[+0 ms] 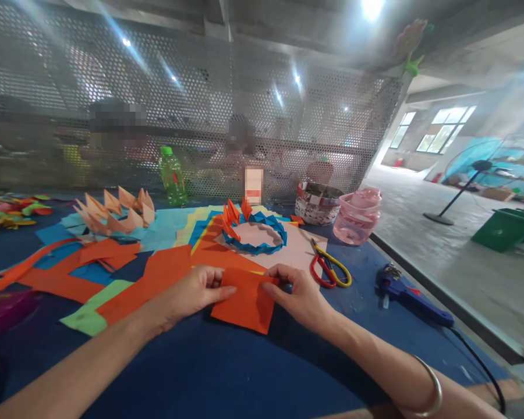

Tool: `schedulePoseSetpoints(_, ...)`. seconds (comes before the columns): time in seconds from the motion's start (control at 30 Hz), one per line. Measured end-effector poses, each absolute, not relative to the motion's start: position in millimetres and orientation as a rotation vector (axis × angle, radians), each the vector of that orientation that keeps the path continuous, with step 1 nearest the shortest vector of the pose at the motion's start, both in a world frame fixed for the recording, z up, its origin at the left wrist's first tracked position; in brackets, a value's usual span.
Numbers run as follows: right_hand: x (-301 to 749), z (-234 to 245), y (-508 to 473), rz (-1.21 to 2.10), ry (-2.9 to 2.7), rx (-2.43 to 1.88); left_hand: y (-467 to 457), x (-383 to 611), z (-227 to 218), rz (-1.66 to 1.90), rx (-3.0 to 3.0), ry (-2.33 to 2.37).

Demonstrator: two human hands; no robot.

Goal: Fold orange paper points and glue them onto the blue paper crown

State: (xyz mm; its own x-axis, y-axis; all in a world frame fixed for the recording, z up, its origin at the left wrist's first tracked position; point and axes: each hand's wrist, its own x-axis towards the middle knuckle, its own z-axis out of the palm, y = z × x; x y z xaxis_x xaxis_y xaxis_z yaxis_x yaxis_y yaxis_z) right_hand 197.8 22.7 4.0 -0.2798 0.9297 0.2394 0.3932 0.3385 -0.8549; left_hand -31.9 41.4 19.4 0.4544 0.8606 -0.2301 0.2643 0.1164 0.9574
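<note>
On blue work table [227, 372], head view: your left hand [187, 294] and right hand [299, 297] pinch orange paper sheet [244, 305] from either side, fingers closed on its edges. Sheet rests on table. Red-and-yellow scissors [329, 269] just beyond right hand; blue glue gun [410, 297] farther right; blue folded-paper ring [253, 235] ahead.

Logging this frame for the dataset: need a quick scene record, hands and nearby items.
left hand: gripping left edge of orange paper sheet
right hand: gripping its right edge
nearby tools: yellow-and-red-handled scissors, blue glue gun
also on table: blue folded-paper ring, green plastic bottle, pink plastic container
</note>
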Motion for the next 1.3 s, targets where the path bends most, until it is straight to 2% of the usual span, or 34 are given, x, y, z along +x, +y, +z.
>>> schedulePoseSetpoints(0.33, 195.6, 8.4, 21.0, 0.955, -1.796, -1.106, 37.5, -27.2, 28.1, 0.809, 1.251, 1.017)
schedulePoseSetpoints(0.63, 198.0, 7.0, 21.5, 0.924, -1.779, -1.105, 37.2, -22.4, 31.9, 0.842, 1.284, 1.091)
schedulePoseSetpoints(0.77, 200.1, 5.2, 23.3, 0.813, -1.816, -1.12, 37.5, -20.5, 31.2, 0.829, 1.327, 1.091)
schedulePoseSetpoints(1.0, 200.4, 3.6, 20.3, 0.492, -1.937, -1.038, 36.7, -24.9, 23.1, 0.848, 1.568, 1.211)
schedulePoseSetpoints(1.3, 203.3, 3.3, 19.3, 0.346, -2.132, -0.998, 29.8, -24.8, 25.4, 0.784, 2.211, 1.223)
